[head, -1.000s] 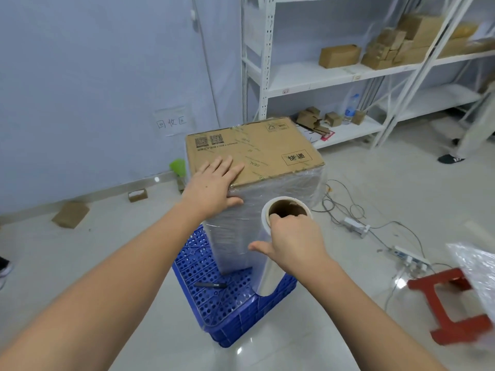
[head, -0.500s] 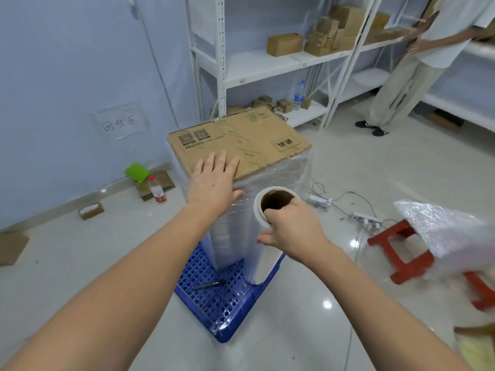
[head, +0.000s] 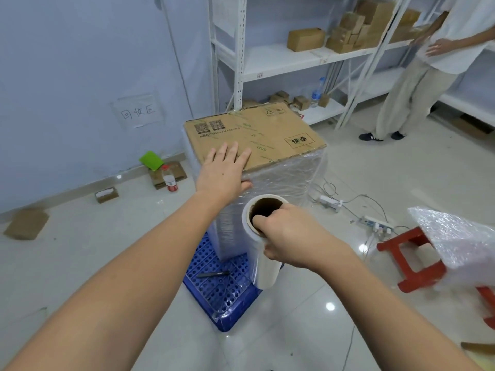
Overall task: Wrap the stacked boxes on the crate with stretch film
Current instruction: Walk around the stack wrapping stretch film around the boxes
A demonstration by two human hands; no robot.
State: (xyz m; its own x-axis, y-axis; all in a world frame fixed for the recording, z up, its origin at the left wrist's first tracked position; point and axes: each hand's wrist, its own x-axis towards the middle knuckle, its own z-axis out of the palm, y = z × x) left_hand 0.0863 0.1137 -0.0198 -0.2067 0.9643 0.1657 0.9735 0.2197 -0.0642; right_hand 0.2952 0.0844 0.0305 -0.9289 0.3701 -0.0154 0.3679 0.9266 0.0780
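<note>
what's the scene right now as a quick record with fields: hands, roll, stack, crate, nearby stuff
left hand: left hand lies flat, fingers straight, on the top box
right hand: right hand grips the stretch film roll, fingers hooked into its cardboard core
roll: upright, beside the stack's near side
stack: sides covered in clear film, top cardboard bare
crate: blue crate under the stack; a dark pen-like object lies on it
nearby: red stool with bubble wrap, white shelving, another person standing
</note>
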